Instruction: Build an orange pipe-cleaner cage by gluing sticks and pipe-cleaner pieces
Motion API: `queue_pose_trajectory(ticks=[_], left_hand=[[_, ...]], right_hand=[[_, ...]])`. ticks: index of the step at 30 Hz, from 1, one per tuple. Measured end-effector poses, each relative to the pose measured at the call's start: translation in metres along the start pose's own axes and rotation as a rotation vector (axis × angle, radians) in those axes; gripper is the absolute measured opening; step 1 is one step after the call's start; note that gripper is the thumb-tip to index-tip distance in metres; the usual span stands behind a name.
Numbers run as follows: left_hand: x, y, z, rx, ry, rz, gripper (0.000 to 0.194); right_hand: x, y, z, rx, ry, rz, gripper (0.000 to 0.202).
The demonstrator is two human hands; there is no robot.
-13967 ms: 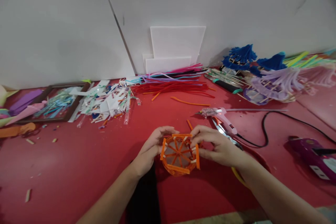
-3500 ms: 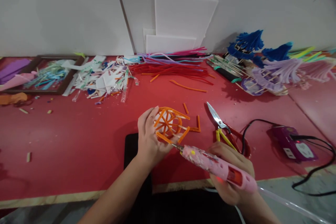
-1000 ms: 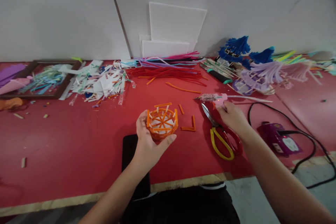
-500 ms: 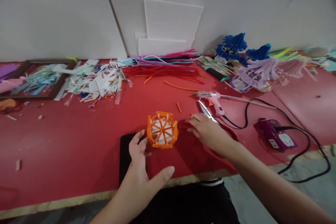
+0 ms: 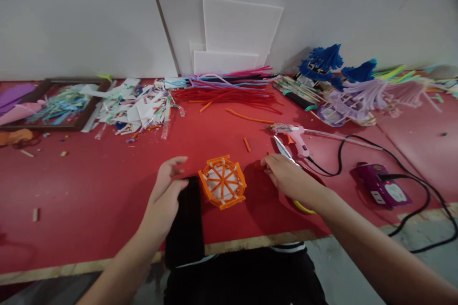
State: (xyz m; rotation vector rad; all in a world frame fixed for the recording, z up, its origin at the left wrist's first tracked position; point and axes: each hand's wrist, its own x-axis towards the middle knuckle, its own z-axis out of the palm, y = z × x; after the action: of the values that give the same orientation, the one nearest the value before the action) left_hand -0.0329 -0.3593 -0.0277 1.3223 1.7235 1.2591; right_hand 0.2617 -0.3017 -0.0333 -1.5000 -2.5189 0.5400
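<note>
An orange eight-sided piece (image 5: 223,182), seemingly built of fuzzy pipe cleaners, lies on the red table with spokes over a white middle. To its left is my left hand (image 5: 165,188), fingers apart and nothing in them, its thumb close to the top of a black phone-like slab (image 5: 188,228). My right hand (image 5: 282,171) rests low over the table right of the orange piece. Its fingertips are closed together, and what they hold, if anything, is too unclear to name. Scissors (image 5: 283,147) lie partly under this hand, with a yellow handle loop showing below the wrist.
A pink glue gun (image 5: 295,138) lies behind the right hand, its black cord running to a purple power socket (image 5: 384,186). Red pipe cleaners (image 5: 229,97), paper scraps (image 5: 143,109), a brown frame (image 5: 71,124) and blue-and-lilac models (image 5: 343,90) line the wall. A short orange piece (image 5: 247,145) lies nearby.
My left hand has moved left, away from the orange piece, which has turned slightly and now stands uncovered. My right hand stays low at nearly the same spot. The view has shifted a little.
</note>
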Motion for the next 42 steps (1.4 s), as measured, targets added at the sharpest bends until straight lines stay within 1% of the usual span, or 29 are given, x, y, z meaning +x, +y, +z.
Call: queue_pose_trajectory(ticks=[1, 3, 5, 6, 9, 13, 17, 21, 25, 28, 31, 36, 42], left_hand=[[0.008, 0.006, 0.003, -0.068, -0.086, -0.08, 0.025], [0.022, 0.015, 0.01, -0.208, -0.286, -0.179, 0.023], [0.032, 0.02, 0.017, -0.288, -0.433, -0.197, 0.021], [0.035, 0.021, 0.019, -0.3, -0.482, -0.191, 0.021], [0.036, 0.02, 0.02, -0.283, -0.574, -0.16, 0.022], [0.036, 0.017, 0.016, -0.232, -0.655, -0.1, 0.022], [0.043, 0.023, 0.016, -0.138, -0.749, 0.028, 0.014], [0.052, 0.035, 0.02, -0.051, -0.875, 0.146, 0.015], [0.055, 0.041, 0.026, -0.049, -0.929, 0.218, 0.013], [0.056, 0.039, 0.031, -0.094, -0.977, 0.243, 0.01], [0.056, 0.034, 0.036, -0.13, -0.989, 0.255, 0.007], [0.057, 0.028, 0.039, -0.183, -0.967, 0.282, 0.014], [0.056, 0.017, 0.041, -0.279, -0.99, 0.303, 0.013]], right_hand=[[0.001, 0.0, 0.0, 0.008, 0.01, -0.001, 0.025], [0.002, -0.003, -0.002, 0.029, 0.044, 0.0, 0.022], [0.002, -0.009, -0.005, 0.069, 0.083, -0.006, 0.018], [0.003, -0.013, -0.006, 0.091, 0.101, -0.012, 0.016], [0.002, -0.025, -0.009, 0.269, 0.138, -0.054, 0.011], [0.002, -0.036, -0.009, 0.621, 0.105, -0.125, 0.011], [0.006, -0.041, -0.009, 0.682, 0.058, -0.123, 0.01], [0.011, -0.044, -0.011, 0.681, 0.01, -0.163, 0.011], [0.015, -0.046, -0.01, 0.641, 0.049, -0.242, 0.011], [0.015, -0.046, -0.009, 0.623, 0.086, -0.273, 0.008], [0.013, -0.047, -0.007, 0.633, 0.094, -0.252, 0.007], [0.011, -0.046, -0.003, 0.677, 0.087, -0.2, 0.007], [0.011, -0.046, -0.001, 0.71, 0.078, -0.182, 0.006]])
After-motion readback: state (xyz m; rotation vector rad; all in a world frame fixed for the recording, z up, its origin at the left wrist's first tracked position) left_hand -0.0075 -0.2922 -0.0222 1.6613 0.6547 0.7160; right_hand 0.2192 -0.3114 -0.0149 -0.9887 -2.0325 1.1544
